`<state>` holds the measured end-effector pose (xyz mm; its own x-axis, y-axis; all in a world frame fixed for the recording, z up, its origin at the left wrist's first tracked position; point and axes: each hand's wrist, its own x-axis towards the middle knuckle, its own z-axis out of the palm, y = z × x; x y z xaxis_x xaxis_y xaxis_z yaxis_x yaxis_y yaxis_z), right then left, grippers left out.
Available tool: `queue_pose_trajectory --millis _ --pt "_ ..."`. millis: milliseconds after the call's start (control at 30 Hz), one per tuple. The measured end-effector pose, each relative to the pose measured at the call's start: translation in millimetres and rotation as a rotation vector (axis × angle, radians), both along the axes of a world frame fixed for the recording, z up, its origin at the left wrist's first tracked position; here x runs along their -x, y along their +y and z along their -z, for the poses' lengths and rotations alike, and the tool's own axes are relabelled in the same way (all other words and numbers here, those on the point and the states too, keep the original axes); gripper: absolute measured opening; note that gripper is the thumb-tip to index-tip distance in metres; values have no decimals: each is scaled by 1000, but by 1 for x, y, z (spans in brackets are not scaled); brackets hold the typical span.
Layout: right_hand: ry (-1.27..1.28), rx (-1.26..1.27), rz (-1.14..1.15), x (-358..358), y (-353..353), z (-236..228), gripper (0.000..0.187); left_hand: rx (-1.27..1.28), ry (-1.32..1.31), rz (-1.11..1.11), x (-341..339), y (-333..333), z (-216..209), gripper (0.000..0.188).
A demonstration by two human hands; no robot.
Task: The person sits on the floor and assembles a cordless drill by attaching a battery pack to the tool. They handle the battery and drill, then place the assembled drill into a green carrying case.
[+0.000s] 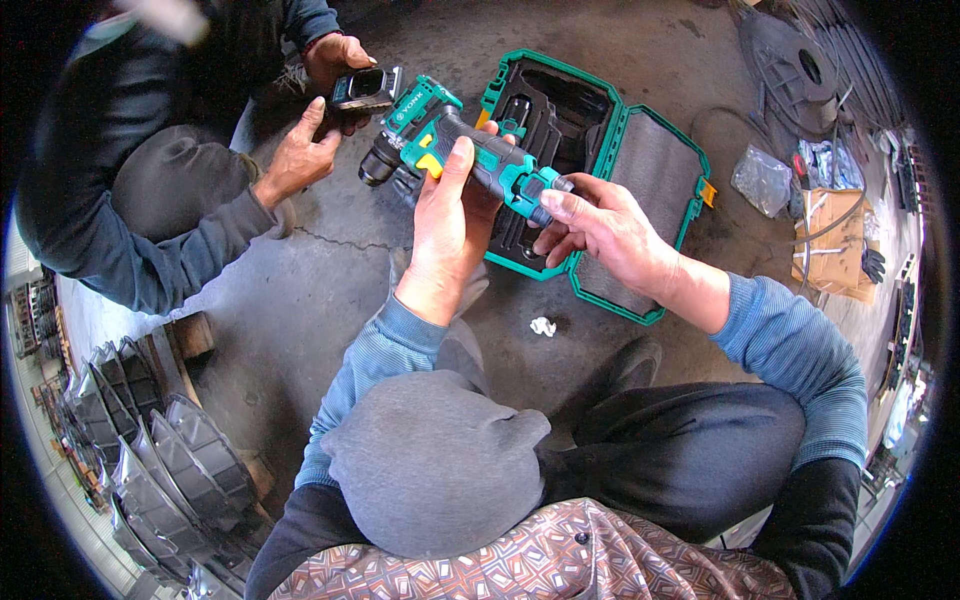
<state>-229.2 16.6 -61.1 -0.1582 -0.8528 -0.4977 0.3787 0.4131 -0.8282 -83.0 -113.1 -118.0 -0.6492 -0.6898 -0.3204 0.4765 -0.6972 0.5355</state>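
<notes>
A teal and black cordless drill [485, 160] with yellow trigger parts is held up in front of me, its dark chuck pointing left. My left hand [450, 225] is closed around the handle, thumb on top near the trigger. At the handle's lower end, my right hand [610, 225] grips the drill's foot between thumb and bent fingers. Behind the drill, an open teal-rimmed case [610, 160] lies on the floor, partly covered by my hands. A teal and black piece [515, 115] sits in its dark moulded tray. Grey foam [650, 160] lines the lid.
Opposite me at left, a co-worker's hands [300, 155] hold a dark block-shaped device [365, 90]. Crumpled white paper [543, 326] lies on the concrete. Clear plastic bags [762, 180], cardboard [838, 240] and cables are at right. Ribbed dark round parts [180, 460] stand at lower left.
</notes>
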Motion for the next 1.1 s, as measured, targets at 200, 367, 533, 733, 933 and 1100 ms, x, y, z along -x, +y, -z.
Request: queue_pose_trajectory --millis 200,367,533,733,933,1100 --pt "-3 21 1 -1 1 3 57 -20 -25 -12 1 4 0 45" --pt "-1 5 6 -2 1 4 55 -10 -57 -7 0 5 3 42" --pt "16 0 5 -4 3 5 52 -50 -31 33 -2 2 9 43" --pt "130 34 17 -11 3 3 52 -92 -1 -17 2 2 1 43" --pt "114 -10 -43 -8 -3 -11 56 -59 19 -31 2 -4 -7 46" --pt "149 12 -19 -15 -7 -13 52 -103 89 -65 5 -5 -16 35"
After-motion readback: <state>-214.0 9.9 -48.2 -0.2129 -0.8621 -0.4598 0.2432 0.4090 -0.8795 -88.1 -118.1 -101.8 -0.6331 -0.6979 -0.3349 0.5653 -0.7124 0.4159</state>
